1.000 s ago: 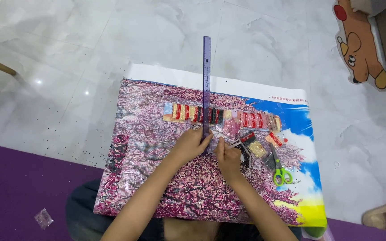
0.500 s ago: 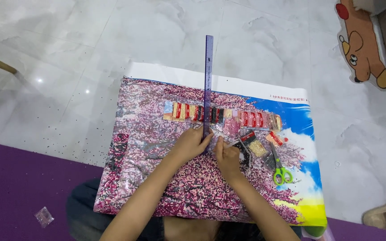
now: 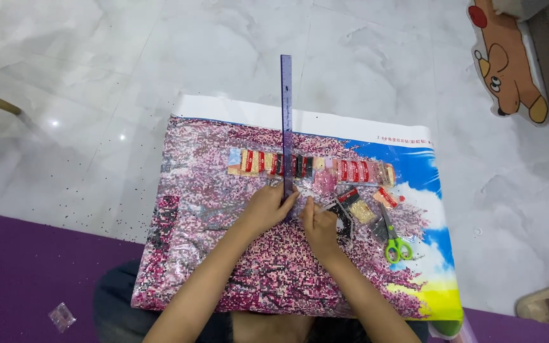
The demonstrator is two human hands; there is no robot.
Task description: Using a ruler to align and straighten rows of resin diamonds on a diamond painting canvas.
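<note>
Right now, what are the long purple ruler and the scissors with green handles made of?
The long purple ruler looks like see-through tinted plastic: the floor and picture show faintly through it. The left hand presses its near end. The scissors with green handles seem to have glossy plastic loops and dark blades, probably metal, though they're too small to tell surely.

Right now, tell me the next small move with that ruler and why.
Probably keep the left hand pressing the purple ruler flat and run the right hand along its edge: both hands meet at its near end on the pink canvas.
</note>
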